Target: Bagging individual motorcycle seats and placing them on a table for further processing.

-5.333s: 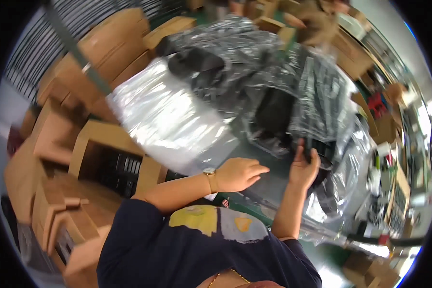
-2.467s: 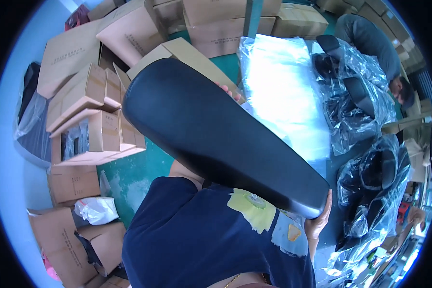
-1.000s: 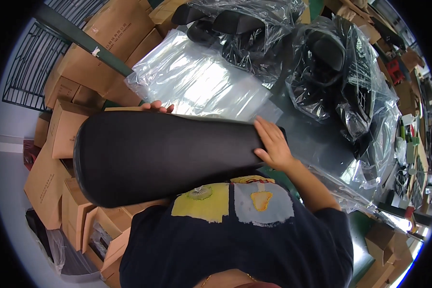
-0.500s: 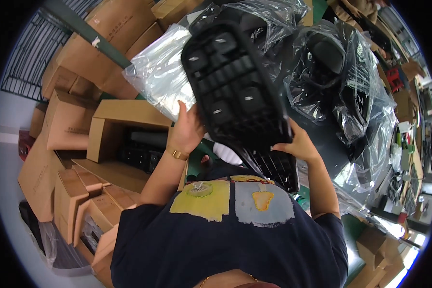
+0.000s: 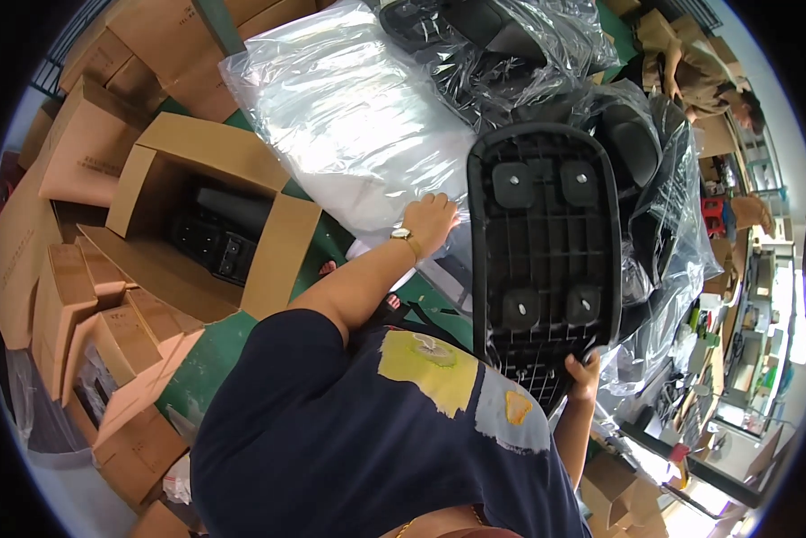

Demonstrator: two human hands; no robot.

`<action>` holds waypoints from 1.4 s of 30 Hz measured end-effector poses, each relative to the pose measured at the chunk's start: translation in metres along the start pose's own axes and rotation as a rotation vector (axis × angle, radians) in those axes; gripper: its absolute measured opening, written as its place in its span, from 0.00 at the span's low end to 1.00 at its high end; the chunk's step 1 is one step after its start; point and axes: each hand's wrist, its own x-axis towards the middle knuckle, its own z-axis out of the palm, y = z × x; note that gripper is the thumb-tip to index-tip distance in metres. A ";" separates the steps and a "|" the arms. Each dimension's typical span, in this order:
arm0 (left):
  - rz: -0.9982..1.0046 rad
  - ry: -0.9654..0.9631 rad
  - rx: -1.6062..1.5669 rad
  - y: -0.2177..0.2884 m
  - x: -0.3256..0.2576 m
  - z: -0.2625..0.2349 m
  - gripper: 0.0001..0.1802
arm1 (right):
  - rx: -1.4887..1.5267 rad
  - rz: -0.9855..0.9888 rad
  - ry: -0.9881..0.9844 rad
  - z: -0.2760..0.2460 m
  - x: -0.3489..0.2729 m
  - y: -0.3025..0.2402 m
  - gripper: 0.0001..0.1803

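Note:
In my right hand (image 5: 584, 377) is a long black ribbed plastic panel (image 5: 546, 238) with rounded corners, gripped by its lower right edge. It is held upright, its ribbed back and round-cornered mounting pads with metal bolts facing me. My left hand (image 5: 430, 224) reaches across to a stack of clear plastic bags (image 5: 349, 108) on the table. Its bent fingers pinch at the near edge of the bags, close to the panel's left side; the thumb is mostly hidden.
An open cardboard box (image 5: 273, 255) with black parts (image 5: 215, 238) inside stands at left, beside several stacked cartons (image 5: 89, 161). Plastic-wrapped black chair parts (image 5: 511, 45) lie beyond the panel. Another person (image 5: 703, 72) is at the far right.
The panel has swung right and turned more upright, held only by my right hand now. My left hand has left it and moved right onto the plastic bags. My view has shifted.

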 end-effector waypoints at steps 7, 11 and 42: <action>-0.822 0.029 -1.535 -0.056 0.071 -0.006 0.12 | 0.111 0.047 0.024 -0.010 -0.014 0.009 0.23; -0.946 0.314 -2.152 -0.101 0.061 -0.047 0.16 | 0.136 0.082 -0.048 0.002 0.008 0.010 0.23; -0.473 -0.194 -1.655 -0.109 0.040 -0.178 0.12 | -0.438 -0.272 -0.506 0.325 0.216 -0.146 0.13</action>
